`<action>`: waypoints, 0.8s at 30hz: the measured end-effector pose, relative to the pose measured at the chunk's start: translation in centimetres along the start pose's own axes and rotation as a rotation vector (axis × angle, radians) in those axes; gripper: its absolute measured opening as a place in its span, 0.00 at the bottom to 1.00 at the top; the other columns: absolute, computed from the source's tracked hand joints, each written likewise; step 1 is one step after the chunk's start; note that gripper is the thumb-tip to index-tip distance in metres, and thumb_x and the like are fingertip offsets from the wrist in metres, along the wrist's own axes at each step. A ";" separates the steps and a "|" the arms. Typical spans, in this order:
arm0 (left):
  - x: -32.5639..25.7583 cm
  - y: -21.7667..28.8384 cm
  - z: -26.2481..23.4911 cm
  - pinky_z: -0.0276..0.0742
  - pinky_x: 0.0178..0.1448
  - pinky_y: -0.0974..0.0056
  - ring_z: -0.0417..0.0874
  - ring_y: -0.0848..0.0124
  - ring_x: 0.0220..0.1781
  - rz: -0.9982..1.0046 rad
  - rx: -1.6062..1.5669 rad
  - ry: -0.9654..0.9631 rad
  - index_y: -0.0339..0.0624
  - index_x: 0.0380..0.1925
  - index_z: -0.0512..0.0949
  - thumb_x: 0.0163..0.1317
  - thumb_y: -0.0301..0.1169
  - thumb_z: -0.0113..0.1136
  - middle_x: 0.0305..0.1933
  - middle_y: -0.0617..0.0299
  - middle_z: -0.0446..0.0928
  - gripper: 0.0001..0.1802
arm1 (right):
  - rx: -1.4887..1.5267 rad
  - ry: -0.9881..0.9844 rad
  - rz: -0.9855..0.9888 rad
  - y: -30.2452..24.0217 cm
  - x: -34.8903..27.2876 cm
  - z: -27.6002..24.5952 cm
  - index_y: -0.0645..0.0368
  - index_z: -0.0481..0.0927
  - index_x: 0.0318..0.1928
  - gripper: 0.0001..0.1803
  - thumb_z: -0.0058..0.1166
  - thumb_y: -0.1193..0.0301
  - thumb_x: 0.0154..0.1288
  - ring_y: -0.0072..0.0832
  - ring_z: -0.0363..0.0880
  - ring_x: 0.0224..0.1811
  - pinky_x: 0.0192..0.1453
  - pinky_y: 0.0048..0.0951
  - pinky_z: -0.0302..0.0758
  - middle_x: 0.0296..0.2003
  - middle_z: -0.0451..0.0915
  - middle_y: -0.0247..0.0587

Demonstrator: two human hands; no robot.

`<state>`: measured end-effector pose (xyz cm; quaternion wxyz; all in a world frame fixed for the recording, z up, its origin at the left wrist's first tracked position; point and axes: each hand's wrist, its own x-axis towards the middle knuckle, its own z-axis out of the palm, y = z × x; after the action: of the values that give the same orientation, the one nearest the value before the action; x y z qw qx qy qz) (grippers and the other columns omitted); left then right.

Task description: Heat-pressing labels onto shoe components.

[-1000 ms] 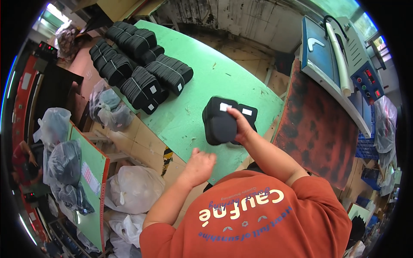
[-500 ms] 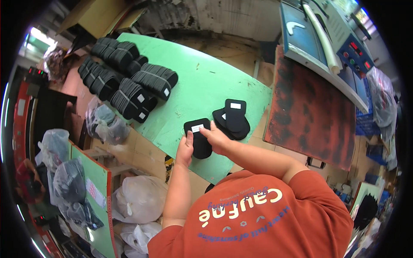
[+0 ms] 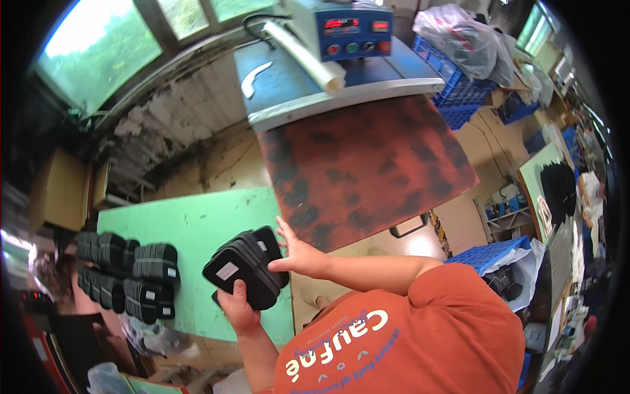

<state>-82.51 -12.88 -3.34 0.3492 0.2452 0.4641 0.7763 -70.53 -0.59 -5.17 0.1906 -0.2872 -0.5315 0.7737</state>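
My left hand (image 3: pixel 240 310) grips the near edge of a thick stack of black rounded pads (image 3: pixel 257 289), thumb on top. A white label (image 3: pixel 227 271) lies on the top pad, and a second small white label shows near the stack's right side. My right hand (image 3: pixel 303 257) is at the right side of the stack, its fingers spread and its thumb at the edge of the pads. The stack is over the right part of the green table (image 3: pixel 197 217). How far the left fingers reach underneath is hidden.
Bundled black pads (image 3: pixel 154 262) stand in rows on the table's left. Ahead is a heat press (image 3: pixel 354 39) with a blue top, above a dark-stained red board (image 3: pixel 367 171). Blue crates (image 3: pixel 453 85) stand at the far right, and a bag-lined blue crate (image 3: pixel 489 256) sits nearer.
The view has swung right toward the press. My left hand has tilted up a thicker stack. My right hand has moved from the top label to the stack's right side, fingers spreading.
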 end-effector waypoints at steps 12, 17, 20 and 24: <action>5.2 -26.8 25.3 0.63 0.63 0.59 0.69 0.59 0.59 -0.035 0.500 -0.450 0.33 0.60 0.59 0.65 0.41 0.47 0.58 0.50 0.67 0.29 | 0.375 0.161 -0.319 -0.9 -7.4 -37.9 0.59 0.64 0.57 0.36 0.62 0.72 0.45 0.27 0.72 0.51 0.57 0.32 0.70 0.49 0.73 0.38; 3.0 -27.6 29.1 0.65 0.59 0.56 0.71 0.52 0.53 0.391 1.166 -0.626 0.34 0.53 0.68 0.52 0.34 0.56 0.51 0.48 0.72 0.28 | 0.819 0.028 -0.243 1.1 -11.1 -41.6 0.58 0.61 0.60 0.40 0.65 0.69 0.46 0.32 0.71 0.55 0.60 0.34 0.69 0.53 0.71 0.40; 2.5 -27.0 29.2 0.66 0.58 0.57 0.73 0.55 0.52 0.316 1.101 -0.626 0.35 0.53 0.69 0.57 0.34 0.53 0.52 0.50 0.72 0.24 | 0.857 -0.019 -0.275 1.9 -11.6 -41.5 0.58 0.59 0.61 0.42 0.67 0.66 0.46 0.32 0.68 0.58 0.63 0.35 0.65 0.54 0.70 0.40; 1.3 -25.4 32.5 0.68 0.53 0.65 0.73 0.67 0.46 0.128 0.908 -0.480 0.33 0.48 0.71 0.60 0.28 0.51 0.45 0.58 0.73 0.17 | 1.061 -0.083 -0.267 2.5 -12.4 -41.5 0.57 0.58 0.62 0.43 0.66 0.64 0.48 0.31 0.67 0.60 0.63 0.35 0.64 0.56 0.68 0.39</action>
<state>-52.46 14.24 -11.30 0.2558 0.5711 0.6452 0.4383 -34.16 20.64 -15.66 0.3847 -0.0510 -0.1072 0.9154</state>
